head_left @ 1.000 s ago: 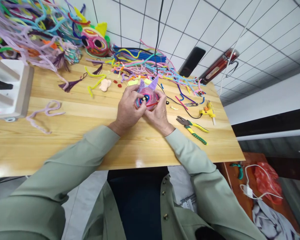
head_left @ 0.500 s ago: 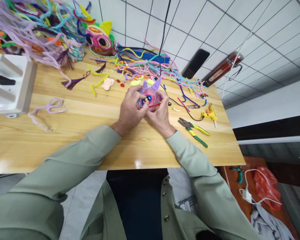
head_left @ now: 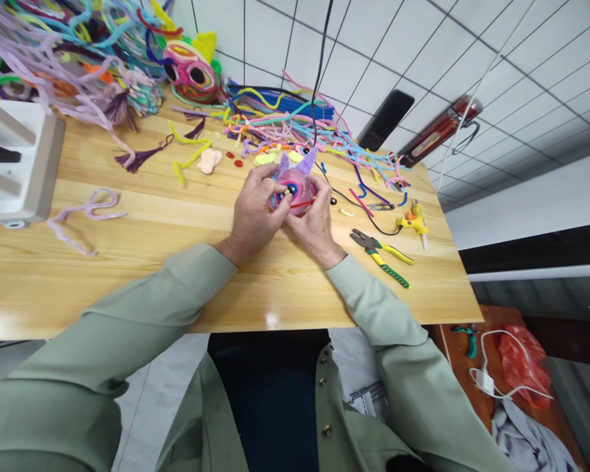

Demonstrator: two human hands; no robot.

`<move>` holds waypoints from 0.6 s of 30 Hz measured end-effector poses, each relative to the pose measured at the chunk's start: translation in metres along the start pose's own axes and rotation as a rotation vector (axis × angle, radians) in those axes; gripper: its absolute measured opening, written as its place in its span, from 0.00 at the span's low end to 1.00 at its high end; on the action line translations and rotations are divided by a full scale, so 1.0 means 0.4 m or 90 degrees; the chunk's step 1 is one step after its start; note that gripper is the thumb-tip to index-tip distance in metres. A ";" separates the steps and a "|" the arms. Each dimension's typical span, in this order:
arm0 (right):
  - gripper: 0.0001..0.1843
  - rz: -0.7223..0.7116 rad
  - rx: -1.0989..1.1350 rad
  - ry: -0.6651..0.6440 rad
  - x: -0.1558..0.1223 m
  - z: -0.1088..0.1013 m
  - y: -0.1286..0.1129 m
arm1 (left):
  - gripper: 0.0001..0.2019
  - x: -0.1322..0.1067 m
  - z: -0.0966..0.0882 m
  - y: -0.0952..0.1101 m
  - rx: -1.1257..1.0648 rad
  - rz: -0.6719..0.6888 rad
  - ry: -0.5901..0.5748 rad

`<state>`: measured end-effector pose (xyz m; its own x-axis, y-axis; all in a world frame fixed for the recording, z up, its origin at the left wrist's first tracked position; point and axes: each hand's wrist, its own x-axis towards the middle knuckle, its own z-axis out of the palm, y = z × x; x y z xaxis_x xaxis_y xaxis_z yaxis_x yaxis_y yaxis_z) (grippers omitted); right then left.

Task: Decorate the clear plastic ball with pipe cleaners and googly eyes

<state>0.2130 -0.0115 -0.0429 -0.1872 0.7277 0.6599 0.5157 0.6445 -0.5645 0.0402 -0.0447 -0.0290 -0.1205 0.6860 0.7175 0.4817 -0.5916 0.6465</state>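
Between my hands, just above the table, is a pink pipe-cleaner animal head (head_left: 302,189) with two pointed purple ears and a blue-ringed dark eye. My left hand (head_left: 256,213) is closed on its left side, thumb and fingertip pressed at the eye, where a small pale bit shows. My right hand (head_left: 317,219) wraps the right side, fingers behind and thumb near the bottom edge. A red strip lies across the lower front of the head. Much of the head is hidden by my fingers.
Right of my hands lie pliers (head_left: 381,255) and a yellow glue gun (head_left: 413,224) with its cord. Pipe cleaners (head_left: 285,111) are heaped along the wall beside a finished-looking pink head (head_left: 193,73). A white device (head_left: 24,157) stands at left; a phone (head_left: 386,120) leans on the tiles.
My left thumb and fingertip have shifted slightly at the eye. The head stays in both hands, and the view has turned a little.
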 end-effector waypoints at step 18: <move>0.51 0.004 -0.027 0.006 -0.002 0.004 0.001 | 0.48 -0.017 0.011 -0.023 -0.030 -0.090 -0.043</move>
<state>0.2119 -0.0115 -0.0445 -0.1768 0.7292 0.6610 0.5517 0.6296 -0.5470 0.0405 -0.0419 -0.0409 -0.1251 0.7892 0.6012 0.4230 -0.5057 0.7519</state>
